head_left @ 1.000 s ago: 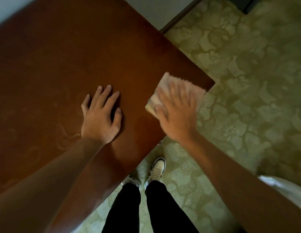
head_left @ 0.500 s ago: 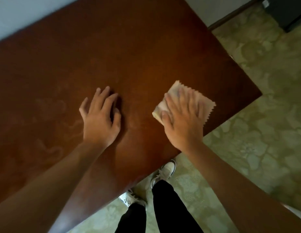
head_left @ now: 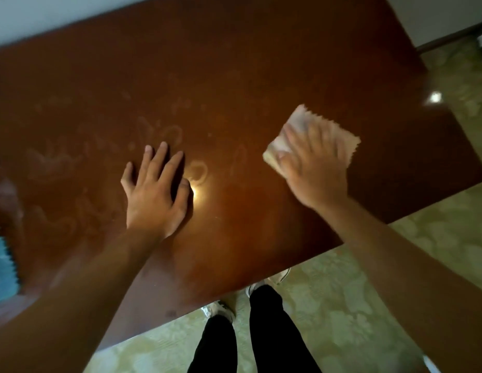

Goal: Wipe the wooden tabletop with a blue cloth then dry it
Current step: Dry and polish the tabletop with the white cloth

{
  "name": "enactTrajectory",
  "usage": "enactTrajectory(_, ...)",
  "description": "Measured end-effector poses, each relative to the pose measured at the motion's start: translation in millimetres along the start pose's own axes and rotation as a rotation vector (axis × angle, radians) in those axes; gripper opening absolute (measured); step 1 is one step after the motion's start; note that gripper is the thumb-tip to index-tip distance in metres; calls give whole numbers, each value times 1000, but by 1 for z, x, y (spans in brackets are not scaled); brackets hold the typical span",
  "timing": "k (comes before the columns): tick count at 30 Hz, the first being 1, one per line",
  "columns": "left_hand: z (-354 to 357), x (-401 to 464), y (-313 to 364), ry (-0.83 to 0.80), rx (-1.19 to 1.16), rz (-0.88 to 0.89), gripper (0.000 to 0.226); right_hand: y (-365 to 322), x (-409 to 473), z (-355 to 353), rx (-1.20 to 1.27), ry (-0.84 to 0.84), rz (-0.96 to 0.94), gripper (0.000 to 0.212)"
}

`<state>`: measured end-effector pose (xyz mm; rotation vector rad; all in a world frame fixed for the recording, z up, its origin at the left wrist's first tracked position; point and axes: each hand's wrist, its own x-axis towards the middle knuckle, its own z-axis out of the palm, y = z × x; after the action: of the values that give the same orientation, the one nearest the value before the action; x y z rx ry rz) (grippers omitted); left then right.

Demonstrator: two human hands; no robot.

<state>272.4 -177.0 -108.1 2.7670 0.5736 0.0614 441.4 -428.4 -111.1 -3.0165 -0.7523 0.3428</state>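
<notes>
The dark reddish wooden tabletop (head_left: 234, 63) fills most of the view and shows faint streaky smears across its middle. My right hand (head_left: 313, 168) presses flat, fingers straight, on a folded pale pinkish cloth (head_left: 296, 122) with a zigzag edge, near the table's right end. My left hand (head_left: 156, 192) rests flat on the wood with fingers spread, left of a bright light reflection. A blue cloth (head_left: 1, 265) lies on the table at the far left edge of the view, only partly seen.
The table's near edge runs diagonally above my legs and white shoes (head_left: 218, 310). A patterned greenish floor (head_left: 342, 305) lies below and to the right. A pale wall (head_left: 46, 14) runs behind the table.
My right hand has slid the pale cloth away from the table's right corner toward the middle. The view shifted left, bringing the blue cloth into sight. My left hand stayed flat.
</notes>
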Motion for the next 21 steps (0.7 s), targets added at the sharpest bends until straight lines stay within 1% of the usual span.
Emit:
enactTrajectory(2,1,1,-1,9,-12,-2,55,9,20,-7,6,14,57,66)
enactTrajectory(4,2,0,-4,24,-62,3,54,-20,14,-3,95,82,60,62)
enactTrajectory(6,3,0,-7,43,-119,6,53,-78,-17,15,114,148,-85,61)
enactTrajectory(8,3,-1,-9,63,-158,-1,53,-138,-55,31,155,141,-268,61)
enactTrajectory(9,4,-1,-9,72,-169,-3,53,-158,-69,35,171,120,-323,60)
enactTrajectory(11,5,-1,-10,87,-172,1,53,-165,-77,41,184,94,-406,58)
enactTrajectory(13,5,-1,-12,88,-191,11,53,-141,-57,35,172,78,-447,60)
enactTrajectory(14,5,-1,-12,87,-205,11,53,-125,-40,28,135,70,-416,63)
enactTrajectory(16,4,-1,-13,86,-225,8,53,-91,3,12,66,42,-233,66)
enactTrajectory(18,2,-1,-12,81,-255,2,53,-71,32,-1,52,22,-60,66)
enactTrajectory(20,-1,0,-11,74,-316,-13,54,-80,35,-2,56,59,-19,62)
enactTrajectory(21,-4,1,-12,69,-355,-27,55,-95,26,1,71,76,-45,62)
